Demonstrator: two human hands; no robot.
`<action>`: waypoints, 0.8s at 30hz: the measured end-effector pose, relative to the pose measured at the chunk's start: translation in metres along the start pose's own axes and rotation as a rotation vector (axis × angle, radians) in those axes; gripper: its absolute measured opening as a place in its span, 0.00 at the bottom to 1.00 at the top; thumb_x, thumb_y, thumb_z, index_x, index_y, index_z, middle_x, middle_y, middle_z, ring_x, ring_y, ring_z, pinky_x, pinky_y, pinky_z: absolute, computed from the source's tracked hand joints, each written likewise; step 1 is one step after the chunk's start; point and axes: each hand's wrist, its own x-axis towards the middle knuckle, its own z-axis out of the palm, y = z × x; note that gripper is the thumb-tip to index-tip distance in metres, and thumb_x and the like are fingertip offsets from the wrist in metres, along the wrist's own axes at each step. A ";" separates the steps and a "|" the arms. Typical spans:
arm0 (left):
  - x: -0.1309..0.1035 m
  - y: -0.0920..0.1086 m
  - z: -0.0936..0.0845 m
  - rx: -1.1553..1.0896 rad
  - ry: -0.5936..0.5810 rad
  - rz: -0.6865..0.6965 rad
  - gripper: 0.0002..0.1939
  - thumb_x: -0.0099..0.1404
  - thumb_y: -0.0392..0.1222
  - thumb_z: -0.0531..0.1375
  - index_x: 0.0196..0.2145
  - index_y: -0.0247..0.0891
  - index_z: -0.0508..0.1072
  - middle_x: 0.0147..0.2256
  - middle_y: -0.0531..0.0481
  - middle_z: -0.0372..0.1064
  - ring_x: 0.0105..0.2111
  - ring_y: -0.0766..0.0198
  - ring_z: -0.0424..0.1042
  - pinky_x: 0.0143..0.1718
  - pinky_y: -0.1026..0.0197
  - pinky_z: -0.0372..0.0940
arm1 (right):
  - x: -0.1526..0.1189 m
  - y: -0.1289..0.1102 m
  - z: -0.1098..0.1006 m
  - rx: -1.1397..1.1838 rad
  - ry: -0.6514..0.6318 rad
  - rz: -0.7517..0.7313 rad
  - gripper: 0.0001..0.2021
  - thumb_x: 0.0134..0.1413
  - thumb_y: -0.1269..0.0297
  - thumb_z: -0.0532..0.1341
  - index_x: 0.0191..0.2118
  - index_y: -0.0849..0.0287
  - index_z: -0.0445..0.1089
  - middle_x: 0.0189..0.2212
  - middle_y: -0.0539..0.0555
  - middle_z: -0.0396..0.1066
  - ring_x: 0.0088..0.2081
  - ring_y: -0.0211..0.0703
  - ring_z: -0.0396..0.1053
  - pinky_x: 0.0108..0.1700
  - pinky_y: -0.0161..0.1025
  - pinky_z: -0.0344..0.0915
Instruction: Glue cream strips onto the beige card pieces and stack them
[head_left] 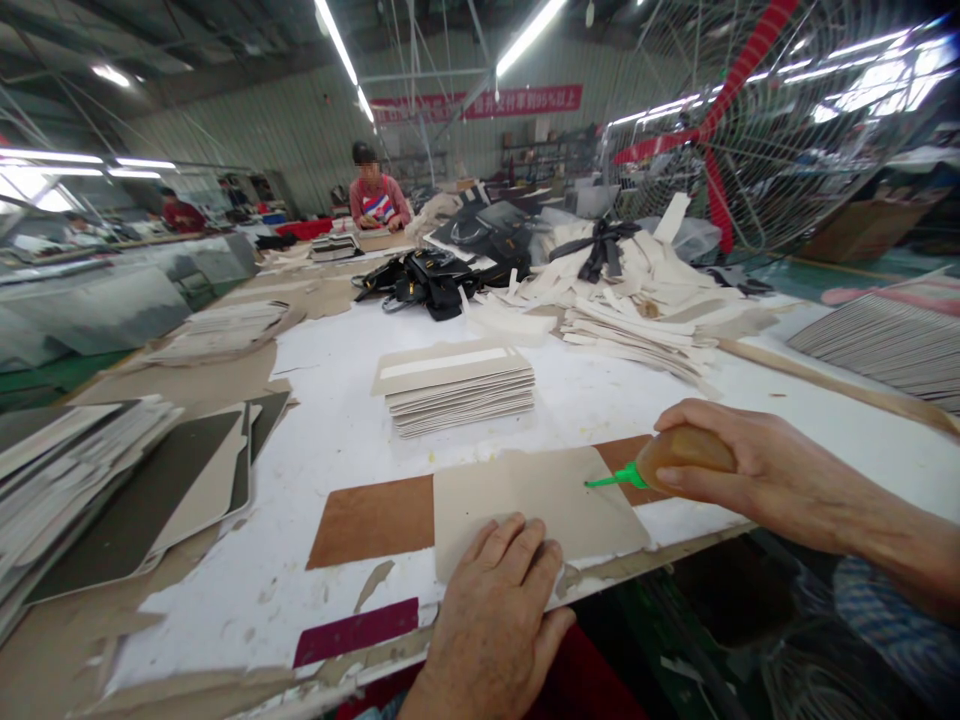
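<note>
My right hand (712,455) is wrapped round an amber glue bottle (686,460), tilted so its green nozzle (619,477) points left, its tip at the right part of a beige panel (525,495). My left hand (499,600) lies flat with fingers spread on the lower left part of that panel. Brown pieces show on both sides of the panel, one at the left (375,522) and one partly behind the nozzle (622,455). Behind the panel stands a stack of beige panels (457,390) with a white strip on top.
A purple strip (356,632) lies near the front edge. Dark and beige sheets (135,490) cover the left side. Black straps (427,280) and pale scraps (637,320) are piled behind. A stack (892,340) and a large fan (705,140) stand right. A person (379,195) works far back.
</note>
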 end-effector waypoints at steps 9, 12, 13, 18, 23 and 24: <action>0.000 0.000 0.000 -0.010 -0.009 -0.013 0.24 0.76 0.52 0.66 0.64 0.42 0.73 0.67 0.44 0.73 0.67 0.44 0.71 0.71 0.35 0.68 | -0.002 0.003 0.005 0.063 -0.038 -0.032 0.19 0.60 0.38 0.65 0.43 0.49 0.75 0.32 0.49 0.78 0.33 0.54 0.75 0.35 0.46 0.67; 0.000 0.000 0.001 -0.010 -0.011 -0.009 0.25 0.76 0.52 0.66 0.64 0.41 0.73 0.67 0.44 0.73 0.67 0.45 0.70 0.72 0.36 0.67 | -0.007 0.006 0.005 0.065 -0.025 -0.018 0.20 0.58 0.38 0.66 0.44 0.48 0.75 0.33 0.49 0.79 0.35 0.56 0.75 0.37 0.48 0.67; 0.000 0.000 0.001 -0.010 -0.011 -0.008 0.25 0.76 0.52 0.66 0.64 0.41 0.73 0.67 0.44 0.73 0.68 0.45 0.70 0.72 0.37 0.66 | -0.009 0.006 0.004 0.064 -0.013 -0.009 0.21 0.58 0.37 0.67 0.45 0.48 0.75 0.34 0.49 0.80 0.36 0.57 0.76 0.38 0.48 0.68; -0.001 0.001 0.003 -0.006 -0.016 -0.021 0.25 0.75 0.53 0.67 0.64 0.42 0.73 0.67 0.42 0.72 0.67 0.43 0.71 0.71 0.35 0.67 | -0.017 0.004 -0.003 0.049 0.005 0.066 0.23 0.60 0.36 0.65 0.46 0.50 0.75 0.37 0.52 0.81 0.40 0.59 0.76 0.43 0.50 0.66; -0.001 0.007 -0.005 0.002 0.010 -0.026 0.23 0.74 0.51 0.68 0.62 0.42 0.74 0.61 0.43 0.76 0.64 0.44 0.74 0.71 0.38 0.68 | -0.019 -0.004 0.004 0.102 0.080 0.114 0.24 0.60 0.35 0.64 0.47 0.51 0.75 0.37 0.52 0.81 0.40 0.61 0.76 0.43 0.51 0.65; 0.000 0.009 -0.008 0.000 0.019 -0.020 0.22 0.75 0.50 0.67 0.62 0.41 0.75 0.60 0.45 0.77 0.64 0.46 0.74 0.71 0.40 0.68 | -0.019 -0.006 0.007 0.123 0.093 0.117 0.25 0.60 0.34 0.63 0.47 0.50 0.74 0.37 0.52 0.81 0.40 0.61 0.75 0.43 0.51 0.65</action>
